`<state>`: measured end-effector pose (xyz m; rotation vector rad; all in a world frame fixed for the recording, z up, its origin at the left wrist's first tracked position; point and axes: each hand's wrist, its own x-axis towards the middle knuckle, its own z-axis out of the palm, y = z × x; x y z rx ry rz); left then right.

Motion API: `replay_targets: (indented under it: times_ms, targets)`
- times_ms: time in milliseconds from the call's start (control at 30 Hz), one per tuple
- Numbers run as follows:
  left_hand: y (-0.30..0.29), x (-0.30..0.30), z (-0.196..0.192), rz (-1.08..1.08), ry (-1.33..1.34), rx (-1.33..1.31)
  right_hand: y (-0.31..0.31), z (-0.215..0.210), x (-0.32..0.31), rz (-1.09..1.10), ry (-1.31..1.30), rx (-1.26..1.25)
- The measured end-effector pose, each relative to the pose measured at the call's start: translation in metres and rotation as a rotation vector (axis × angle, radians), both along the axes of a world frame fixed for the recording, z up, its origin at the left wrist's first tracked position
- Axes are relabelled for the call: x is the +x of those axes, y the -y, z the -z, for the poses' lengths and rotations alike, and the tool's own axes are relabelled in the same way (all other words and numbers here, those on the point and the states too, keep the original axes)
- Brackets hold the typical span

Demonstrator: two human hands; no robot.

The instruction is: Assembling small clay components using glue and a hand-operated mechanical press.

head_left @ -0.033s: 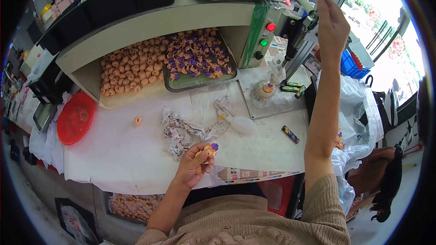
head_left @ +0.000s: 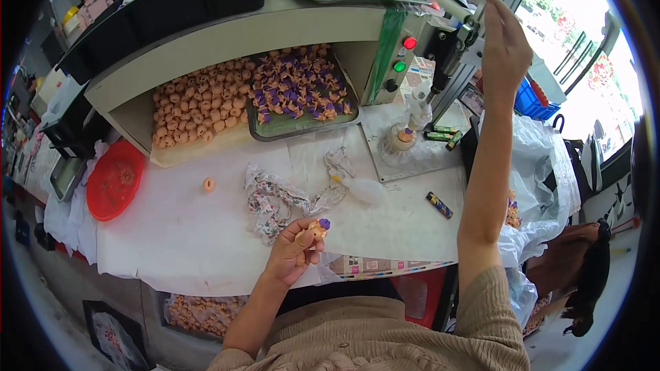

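My left hand (head_left: 292, 251) is closed on a small peach figure with a purple top (head_left: 319, 227), above the table's front edge. On the right my raised right hand (head_left: 507, 51) is open, its fingers stretched upward, beside the head of a hand-lever press (head_left: 450, 55). The press's pale lever (head_left: 447, 1) is blurred and slopes up to the left of that hand. Under the press ram, a round fixture (head_left: 401, 140) wrapped in clear plastic holds a peach piece with purple on it (head_left: 405, 135).
A tray (head_left: 275, 132) of purple-and-peach figures stands beside piled hollow peach heads (head_left: 199, 99) under a shelf. On the table lie a floral cloth (head_left: 271, 199), a translucent squeeze bulb (head_left: 364, 189), one loose head (head_left: 208, 184), a dark tube (head_left: 439, 205) and a red lid (head_left: 115, 180).
The press lever has swung down a little and blurred. My right hand has dropped very slightly. My left hand stays in place with the figure.
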<state>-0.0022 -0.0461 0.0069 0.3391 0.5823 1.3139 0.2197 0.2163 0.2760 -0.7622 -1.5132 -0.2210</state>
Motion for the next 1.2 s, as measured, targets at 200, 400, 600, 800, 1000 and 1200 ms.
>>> replay_targets:
  times_ms: [200, 400, 600, 800, 1000, 1200]
  targets:
    - [-0.002, -0.005, -0.004, -0.013, 0.018, 0.002, 0.067, 0.085, 0.022, 0.206, 0.111, -0.438]
    - [-0.007, 0.010, -0.002, 0.004, 0.056, -0.008, 0.040, 0.207, 0.040, 0.112, 0.404, -0.696]
    - [-0.007, 0.023, -0.008, 0.003, 0.051, -0.035, 0.057, 0.201, 0.036, 0.104, 0.290, -0.543]
    - [-0.013, 0.039, -0.010, 0.028, 0.065, -0.049, 0.114, 0.148, 0.083, 0.143, 0.315, -0.479]
    - [-0.023, 0.056, -0.021, 0.075, -0.011, -0.044, 0.158, 0.102, 0.213, 0.750, 0.374, -0.517]
    - [-0.054, 0.070, -0.071, 0.198, -0.231, 0.011, 0.158, 0.113, 0.308, 0.870, 0.387, -1.392]
